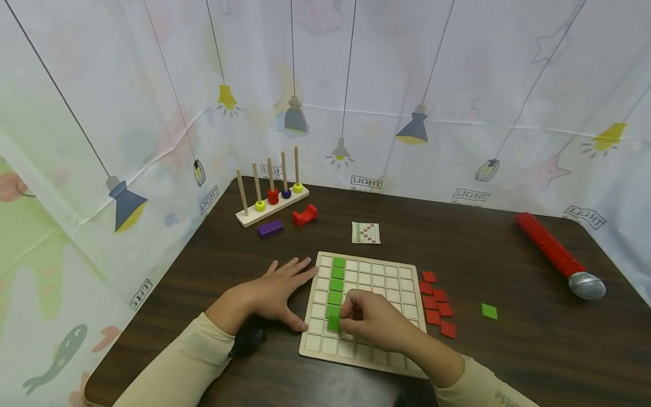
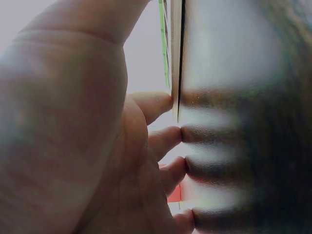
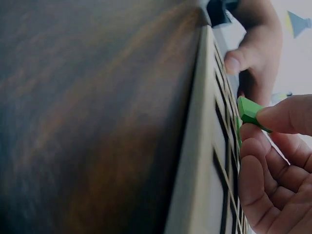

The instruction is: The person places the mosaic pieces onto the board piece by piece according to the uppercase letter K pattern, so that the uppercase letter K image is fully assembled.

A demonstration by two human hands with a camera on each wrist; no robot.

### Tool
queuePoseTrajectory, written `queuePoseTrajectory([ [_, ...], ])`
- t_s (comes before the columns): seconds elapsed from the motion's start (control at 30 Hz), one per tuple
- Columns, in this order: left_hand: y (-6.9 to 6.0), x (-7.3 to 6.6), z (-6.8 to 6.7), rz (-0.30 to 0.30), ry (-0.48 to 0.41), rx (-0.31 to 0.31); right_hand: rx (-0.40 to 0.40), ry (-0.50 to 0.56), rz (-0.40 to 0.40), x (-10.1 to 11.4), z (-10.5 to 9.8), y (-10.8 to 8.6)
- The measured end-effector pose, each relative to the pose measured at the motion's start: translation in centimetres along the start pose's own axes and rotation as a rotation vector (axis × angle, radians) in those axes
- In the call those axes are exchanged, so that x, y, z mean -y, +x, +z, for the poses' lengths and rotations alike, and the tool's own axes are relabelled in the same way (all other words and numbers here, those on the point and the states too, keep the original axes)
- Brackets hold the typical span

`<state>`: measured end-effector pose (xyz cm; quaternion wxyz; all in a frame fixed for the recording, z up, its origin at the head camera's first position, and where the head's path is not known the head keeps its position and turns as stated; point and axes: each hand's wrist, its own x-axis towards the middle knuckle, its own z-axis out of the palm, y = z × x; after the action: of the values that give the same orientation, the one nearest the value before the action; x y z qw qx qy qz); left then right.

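Note:
A wooden grid board (image 1: pixel 363 350) lies on the dark table, with a column of green square tiles (image 1: pixel 337 285) set in its second column from the left. My right hand (image 1: pixel 378 322) pinches one more green tile (image 3: pixel 249 109) between thumb and forefinger, just over the board below that column. In the right wrist view this tile is tilted. At the board's left edge rests my left hand (image 1: pixel 274 294), fingers spread and fairly straight, thumb and forefinger touching the rim. The left wrist view shows its fingertips (image 2: pixel 168 139) on the tabletop.
Several red tiles (image 1: pixel 437 305) lie right of the board, with a lone green tile (image 1: pixel 489 311) beyond. A pattern card (image 1: pixel 365 233), a peg stacker (image 1: pixel 272 209), a purple block (image 1: pixel 270 228) and a red arched block (image 1: pixel 305 215) are behind. A red microphone (image 1: pixel 556 254) lies far right.

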<state>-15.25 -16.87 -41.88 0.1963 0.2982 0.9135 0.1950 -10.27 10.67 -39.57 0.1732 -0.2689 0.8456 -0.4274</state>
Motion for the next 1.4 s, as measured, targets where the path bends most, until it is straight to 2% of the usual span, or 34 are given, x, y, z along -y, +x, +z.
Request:
queuePoseTrajectory([
  [0.37,0.1,-0.1,-0.1,-0.001,0.018,-0.001,0.014,-0.122,-0.007,0.4,1.0,0.3],
  [0.77,0.1,-0.3,-0.2,-0.006,0.023,0.01,-0.027,-0.224,0.006,0.5,1.5,0.2],
  [0.93,0.1,-0.4,-0.3,0.0,0.018,0.006,-0.031,-0.221,0.014,0.7,0.8,-0.2],
  [1.13,0.1,-0.4,-0.3,-0.004,0.021,0.008,-0.076,-0.214,0.044,0.4,-0.3,-1.3],
  [1.4,-0.1,-0.4,-0.4,0.008,0.005,0.014,-0.134,-0.179,0.109,-1.1,-3.0,-3.4],
])
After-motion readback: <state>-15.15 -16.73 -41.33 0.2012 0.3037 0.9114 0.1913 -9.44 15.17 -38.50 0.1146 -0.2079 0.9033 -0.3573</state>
